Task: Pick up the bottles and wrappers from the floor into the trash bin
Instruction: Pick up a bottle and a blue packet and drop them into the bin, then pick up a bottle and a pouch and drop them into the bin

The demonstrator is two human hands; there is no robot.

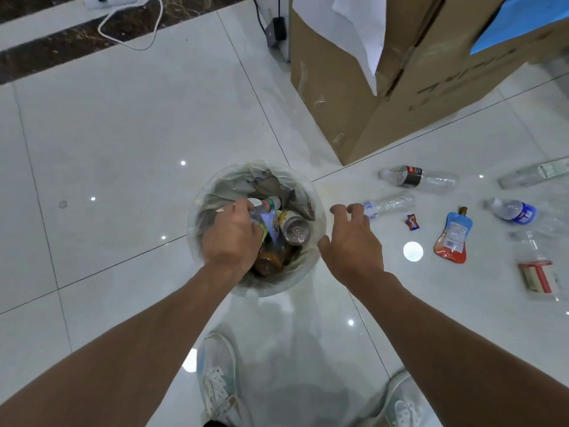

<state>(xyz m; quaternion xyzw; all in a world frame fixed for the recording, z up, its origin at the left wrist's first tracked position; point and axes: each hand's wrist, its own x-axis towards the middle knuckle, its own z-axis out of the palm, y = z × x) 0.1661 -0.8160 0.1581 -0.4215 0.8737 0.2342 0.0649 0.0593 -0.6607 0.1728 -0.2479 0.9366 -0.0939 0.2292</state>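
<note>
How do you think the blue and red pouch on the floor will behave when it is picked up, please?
The pouch lies flat and looks nearly empty, so it is probably light. Its thin, creased body will likely flop rather than hold shape. The glossy film may be slippery; the cap on top looks like the firmest place to pinch.

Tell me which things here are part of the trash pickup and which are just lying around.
Job: trash bin, left hand, right hand, black-label bottle, blue-label bottle, clear bottle, candy wrapper, pouch.
Lying about: cardboard boxes, white cable, charger.
</note>
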